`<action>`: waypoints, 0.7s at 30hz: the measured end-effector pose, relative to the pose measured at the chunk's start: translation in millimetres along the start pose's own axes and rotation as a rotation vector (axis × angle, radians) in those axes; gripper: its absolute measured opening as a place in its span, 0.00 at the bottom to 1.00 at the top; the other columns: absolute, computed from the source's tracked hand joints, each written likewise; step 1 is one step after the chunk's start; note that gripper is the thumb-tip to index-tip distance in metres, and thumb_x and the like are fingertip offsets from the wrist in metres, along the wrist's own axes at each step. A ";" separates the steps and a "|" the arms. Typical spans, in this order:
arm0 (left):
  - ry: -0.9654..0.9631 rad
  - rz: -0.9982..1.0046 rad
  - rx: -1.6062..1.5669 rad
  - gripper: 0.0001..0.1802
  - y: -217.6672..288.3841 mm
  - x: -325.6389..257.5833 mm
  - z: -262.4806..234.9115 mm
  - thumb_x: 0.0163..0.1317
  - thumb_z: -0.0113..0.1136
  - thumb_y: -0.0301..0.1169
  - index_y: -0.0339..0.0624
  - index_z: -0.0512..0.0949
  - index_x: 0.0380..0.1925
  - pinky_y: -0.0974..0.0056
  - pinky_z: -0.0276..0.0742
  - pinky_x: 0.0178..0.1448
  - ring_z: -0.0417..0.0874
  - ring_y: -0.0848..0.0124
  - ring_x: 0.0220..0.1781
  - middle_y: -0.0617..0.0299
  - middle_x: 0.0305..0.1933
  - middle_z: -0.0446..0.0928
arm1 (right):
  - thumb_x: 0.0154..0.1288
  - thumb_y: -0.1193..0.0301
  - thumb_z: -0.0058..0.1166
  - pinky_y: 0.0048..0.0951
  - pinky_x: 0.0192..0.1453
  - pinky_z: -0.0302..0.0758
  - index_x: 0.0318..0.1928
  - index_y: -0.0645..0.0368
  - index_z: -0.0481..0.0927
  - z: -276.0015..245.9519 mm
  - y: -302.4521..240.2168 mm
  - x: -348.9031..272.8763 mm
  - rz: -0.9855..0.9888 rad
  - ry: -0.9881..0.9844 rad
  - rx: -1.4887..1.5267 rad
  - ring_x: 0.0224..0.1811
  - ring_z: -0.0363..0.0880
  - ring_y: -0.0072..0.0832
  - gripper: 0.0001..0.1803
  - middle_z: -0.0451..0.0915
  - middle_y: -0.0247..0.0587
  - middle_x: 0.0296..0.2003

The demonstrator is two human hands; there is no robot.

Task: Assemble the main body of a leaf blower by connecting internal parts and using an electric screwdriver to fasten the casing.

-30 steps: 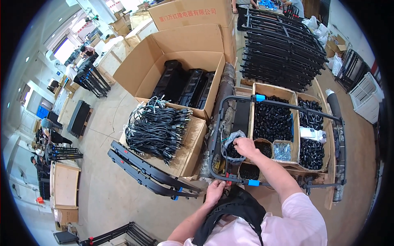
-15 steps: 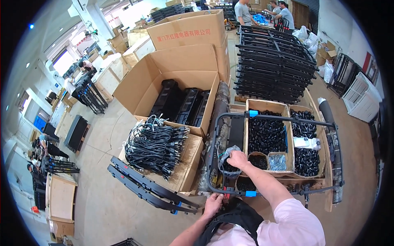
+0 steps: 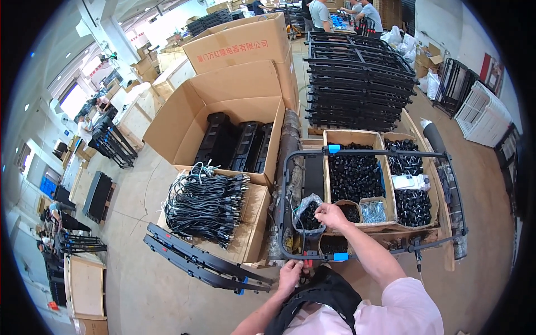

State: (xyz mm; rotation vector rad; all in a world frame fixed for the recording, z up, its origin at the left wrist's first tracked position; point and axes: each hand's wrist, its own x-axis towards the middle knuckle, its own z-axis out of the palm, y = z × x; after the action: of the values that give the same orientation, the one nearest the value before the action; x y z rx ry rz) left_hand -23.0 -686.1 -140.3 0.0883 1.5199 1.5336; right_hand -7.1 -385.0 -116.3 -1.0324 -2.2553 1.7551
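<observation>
Clear plastic bag [image 3: 306, 215] of small black parts sits on the cart [image 3: 287, 167], beside the wooden trays [image 3: 355, 173]; the right hand [image 3: 330, 215] pinches its rim. The left hand [image 3: 291, 273] is clenched around the cart's near bar [image 3: 318, 258].

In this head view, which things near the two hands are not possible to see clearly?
- Head view: what the right hand picks from the clear plastic bag of small black parts; too small, fingers cover it.
- Small red-tipped item at the left hand: mostly hidden by that hand.
- Silvery pieces in the small wooden compartment: too small to identify.
- The person's black strap harness: cut off by the lower edge.
</observation>
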 end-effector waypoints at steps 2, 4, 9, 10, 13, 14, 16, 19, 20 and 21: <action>0.001 0.002 0.006 0.09 -0.6 0.9 -3.4 0.77 0.58 0.32 0.40 0.84 0.42 0.70 0.76 0.40 0.86 0.76 0.36 0.63 0.40 0.88 | 0.68 0.73 0.63 0.28 0.33 0.80 0.52 0.65 0.82 -9.9 -7.3 -21.3 0.147 -0.066 0.211 0.32 0.86 0.24 0.14 0.86 0.40 0.32; 0.012 0.006 0.001 0.10 -2.9 2.8 -5.4 0.77 0.59 0.34 0.40 0.84 0.41 0.70 0.76 0.39 0.85 0.77 0.34 0.63 0.38 0.88 | 0.72 0.74 0.59 0.26 0.34 0.82 0.56 0.69 0.78 -15.9 -8.6 -44.6 0.114 -0.073 0.245 0.34 0.87 0.27 0.16 0.87 0.46 0.37; 0.029 -0.019 0.221 0.13 5.3 6.9 -12.4 0.77 0.59 0.34 0.39 0.84 0.35 0.68 0.76 0.36 0.83 0.77 0.33 0.63 0.33 0.86 | 0.77 0.73 0.55 0.29 0.42 0.84 0.61 0.69 0.69 -19.5 -36.7 -126.2 0.053 -0.102 0.459 0.42 0.88 0.31 0.19 0.87 0.50 0.42; 0.043 0.037 0.177 0.12 -3.3 11.9 -15.4 0.76 0.59 0.35 0.40 0.84 0.36 0.69 0.73 0.33 0.81 0.78 0.30 0.65 0.32 0.85 | 0.76 0.72 0.55 0.28 0.41 0.84 0.59 0.68 0.71 -18.3 -47.3 -147.4 0.072 -0.128 0.487 0.41 0.88 0.30 0.17 0.87 0.49 0.41; 0.013 -0.009 0.039 0.11 -0.3 14.1 -11.8 0.76 0.61 0.36 0.41 0.85 0.37 0.71 0.71 0.30 0.81 0.78 0.27 0.66 0.32 0.86 | 0.76 0.71 0.57 0.27 0.39 0.82 0.57 0.65 0.74 -2.0 -29.3 -190.5 0.155 -0.154 0.545 0.37 0.87 0.28 0.15 0.87 0.46 0.40; -0.025 -0.088 -0.058 0.10 2.8 13.8 -11.6 0.76 0.61 0.36 0.42 0.84 0.38 0.71 0.71 0.30 0.82 0.77 0.27 0.66 0.34 0.86 | 0.76 0.71 0.58 0.26 0.37 0.82 0.56 0.64 0.76 6.4 -19.5 -206.0 0.196 -0.160 0.568 0.35 0.86 0.28 0.14 0.86 0.44 0.38; -0.030 -0.123 -0.038 0.10 8.1 11.6 -13.9 0.76 0.61 0.36 0.43 0.84 0.38 0.71 0.73 0.31 0.84 0.76 0.29 0.65 0.35 0.87 | 0.75 0.70 0.59 0.26 0.37 0.81 0.54 0.62 0.77 33.3 10.0 -223.7 0.345 -0.135 0.684 0.34 0.85 0.27 0.13 0.86 0.42 0.38; -0.054 -0.166 0.001 0.09 9.3 12.9 -20.7 0.76 0.63 0.37 0.44 0.83 0.40 0.71 0.76 0.33 0.87 0.75 0.33 0.64 0.37 0.87 | 0.75 0.65 0.62 0.26 0.38 0.78 0.50 0.59 0.80 72.1 47.7 -218.1 0.540 -0.054 0.871 0.34 0.81 0.23 0.12 0.84 0.35 0.38; -0.060 -0.190 -0.014 0.09 10.8 13.0 -20.7 0.75 0.63 0.38 0.44 0.82 0.41 0.71 0.76 0.32 0.88 0.75 0.33 0.64 0.38 0.87 | 0.75 0.64 0.61 0.26 0.37 0.75 0.50 0.57 0.80 86.5 67.0 -208.3 0.529 -0.029 0.942 0.34 0.79 0.21 0.12 0.83 0.32 0.38; -0.063 -0.213 -0.031 0.10 11.4 12.9 -21.1 0.75 0.64 0.38 0.44 0.82 0.42 0.71 0.76 0.32 0.88 0.74 0.33 0.65 0.38 0.87 | 0.75 0.62 0.61 0.25 0.36 0.72 0.50 0.55 0.81 97.5 78.5 -203.6 0.519 -0.006 1.012 0.34 0.77 0.19 0.12 0.82 0.29 0.38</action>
State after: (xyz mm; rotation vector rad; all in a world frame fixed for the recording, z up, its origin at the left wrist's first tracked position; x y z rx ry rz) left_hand -49.7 -691.2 -142.8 -0.0418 1.4078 1.3714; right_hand 137.7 -571.3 -154.1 -1.3350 -0.8017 2.5843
